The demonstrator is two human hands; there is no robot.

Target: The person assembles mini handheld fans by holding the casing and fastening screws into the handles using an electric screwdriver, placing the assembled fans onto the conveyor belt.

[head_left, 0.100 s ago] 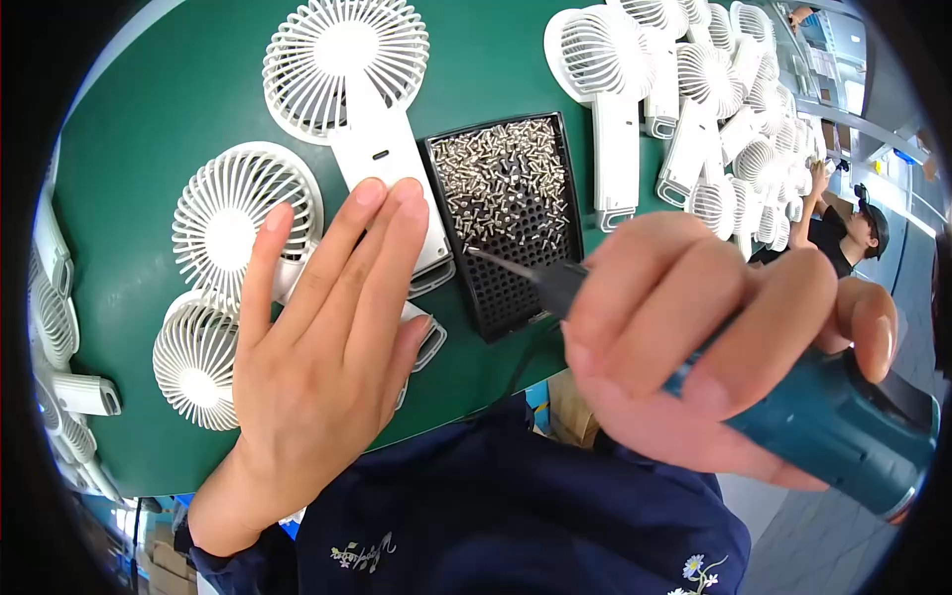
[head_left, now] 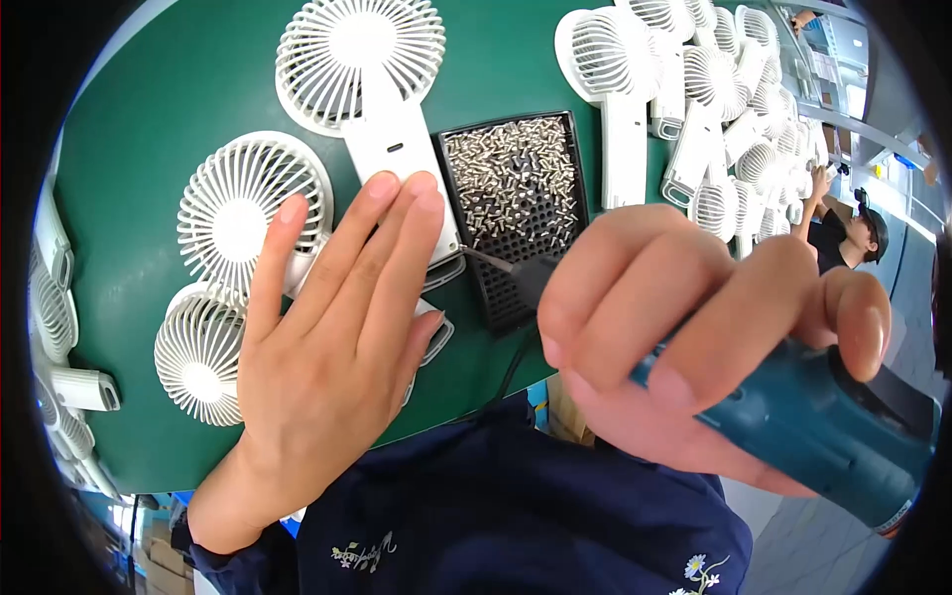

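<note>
Power screwdriver (head_left: 793, 426) and white handheld fan (head_left: 397, 127), the latter lying near the middle of the green table (head_left: 129, 198), its handle toward the near edge and its round head toward the far one. Nearest the viewer, the right hand (head_left: 684, 307) is wrapped around the screwdriver's teal body, above the near edge toward the right; the thin bit (head_left: 493, 262) slants leftward to the lower right corner of the fan's handle, though whether its tip touches is too small to tell. The left hand (head_left: 327, 307) lies palm down, fingers extended across the handle and gripping nothing. To its left, toward the left edge, lie a second fan (head_left: 198, 382) and, slightly farther off, a third fan (head_left: 238, 223) overlapped by the spread little finger. A bit held at such a slant could skid off a screw head, marking the shell or striking the nearby fingertips; a handle pinned only by flat fingers might swivel under torque. Just right of the handle stands a black tray (head_left: 506, 297), its perforated floor partly covered by loose silver screws (head_left: 506, 164); because the right hand hangs close to the tray's near end, a knock could scatter them. Toward the far right corner lies a crowd of white fans (head_left: 716, 84); beyond the right edge, a co-worker (head_left: 841, 236) in dark clothing appears.
</note>
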